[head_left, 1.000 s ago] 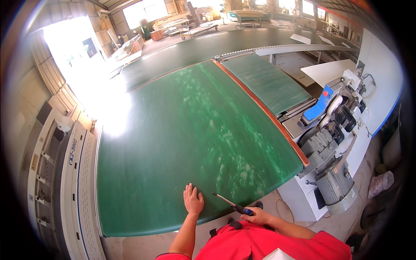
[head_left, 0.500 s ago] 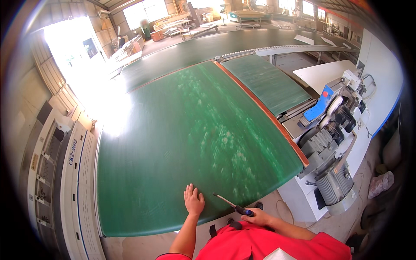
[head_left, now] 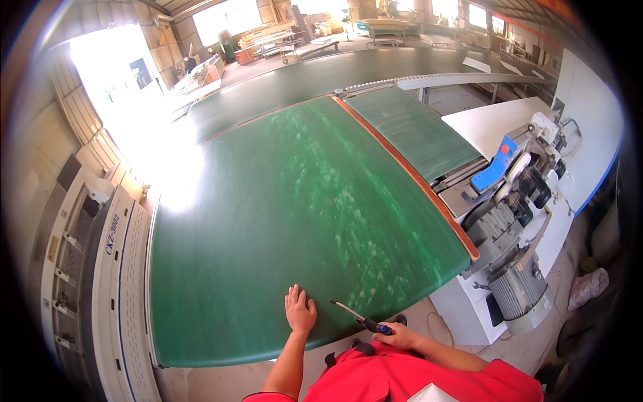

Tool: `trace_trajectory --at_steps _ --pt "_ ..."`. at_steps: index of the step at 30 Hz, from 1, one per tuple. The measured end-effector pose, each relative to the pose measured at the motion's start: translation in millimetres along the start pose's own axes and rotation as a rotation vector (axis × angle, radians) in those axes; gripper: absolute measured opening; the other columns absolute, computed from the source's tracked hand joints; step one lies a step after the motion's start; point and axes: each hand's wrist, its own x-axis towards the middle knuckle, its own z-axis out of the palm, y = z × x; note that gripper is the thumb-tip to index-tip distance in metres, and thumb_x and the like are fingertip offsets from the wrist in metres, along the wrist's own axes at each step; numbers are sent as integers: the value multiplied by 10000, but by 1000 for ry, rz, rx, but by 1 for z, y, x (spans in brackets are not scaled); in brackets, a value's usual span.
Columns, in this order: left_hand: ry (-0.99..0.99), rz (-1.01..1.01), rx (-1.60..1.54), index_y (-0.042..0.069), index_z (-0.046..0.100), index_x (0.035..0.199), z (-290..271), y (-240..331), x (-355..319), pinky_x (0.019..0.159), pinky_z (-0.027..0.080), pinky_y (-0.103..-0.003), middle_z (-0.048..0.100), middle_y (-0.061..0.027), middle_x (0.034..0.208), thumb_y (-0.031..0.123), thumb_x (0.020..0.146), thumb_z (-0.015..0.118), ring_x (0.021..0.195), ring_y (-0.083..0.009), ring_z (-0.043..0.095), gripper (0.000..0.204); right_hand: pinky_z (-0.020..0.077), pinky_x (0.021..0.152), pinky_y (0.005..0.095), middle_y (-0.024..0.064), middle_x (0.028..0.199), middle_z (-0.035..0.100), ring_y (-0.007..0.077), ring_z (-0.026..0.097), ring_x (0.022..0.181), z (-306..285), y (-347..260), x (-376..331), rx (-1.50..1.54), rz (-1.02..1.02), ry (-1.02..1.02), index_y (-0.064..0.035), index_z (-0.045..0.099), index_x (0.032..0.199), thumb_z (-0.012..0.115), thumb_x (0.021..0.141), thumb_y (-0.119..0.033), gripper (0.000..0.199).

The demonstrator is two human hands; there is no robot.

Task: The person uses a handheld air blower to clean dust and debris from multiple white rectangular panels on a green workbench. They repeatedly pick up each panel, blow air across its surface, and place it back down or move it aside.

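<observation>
Just in from the near edge of a wide green conveyor belt, my left hand lies flat, palm down, fingers stretched out. To its right, my right hand is closed around the handle of a slim-shafted tool. That handle is black with a blue part; the thin pale shaft points up and left over the belt, its dark tip not far from my left hand. The fingers partly cover the handle, so the tool's exact kind does not show. Pale scuff marks streak the belt's middle and right.
An orange-brown strip edges the belt. Beyond it are a smaller green belt, a white panel and a machine with a grey motor and blue guard. A long white machine housing borders the left side.
The pale marks on the belt sit in different places. At the right, the white panel has slid slightly left; the panels on the far belt have shifted right. Both my hands stay put.
</observation>
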Motion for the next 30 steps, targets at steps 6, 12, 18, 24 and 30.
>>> trace_trajectory --at_steps 6,12,18,24,30 --pt "0 11 -6 -5 640 1144 1 -2 7 1135 298 -473 506 -187 1400 187 834 627 1348 -351 427 365 432 669 307 28 756 551 140 498 719 4 6 4 17 -33 59 -59 604 970 642 929 -443 388" --pt "-5 12 -3 -3 636 1148 5 -6 14 1133 301 -477 505 -192 1399 181 833 627 1345 -356 428 365 400 581 278 -18 669 507 98 469 630 -1 -11 10 98 11 70 -69 567 875 635 943 -419 363" --pt "-19 24 0 -2 630 1161 11 -2 25 1138 297 -476 495 -187 1415 189 841 621 1347 -353 425 373 410 559 263 -28 670 542 80 497 614 -13 -2 11 98 -20 121 -71 569 872 631 945 -424 366" --pt "-19 -12 18 -8 634 1149 19 3 38 1141 293 -476 498 -188 1413 186 856 612 1351 -347 420 352 458 580 265 -12 696 595 93 552 624 -77 -2 23 129 32 268 -61 612 901 661 930 -388 333" --pt "7 -93 72 -17 645 1129 36 14 51 1143 289 -477 492 -186 1420 177 863 590 1359 -349 410 333 473 556 293 46 645 638 134 594 540 -261 -18 67 8 215 534 -34 636 879 595 949 -452 426"
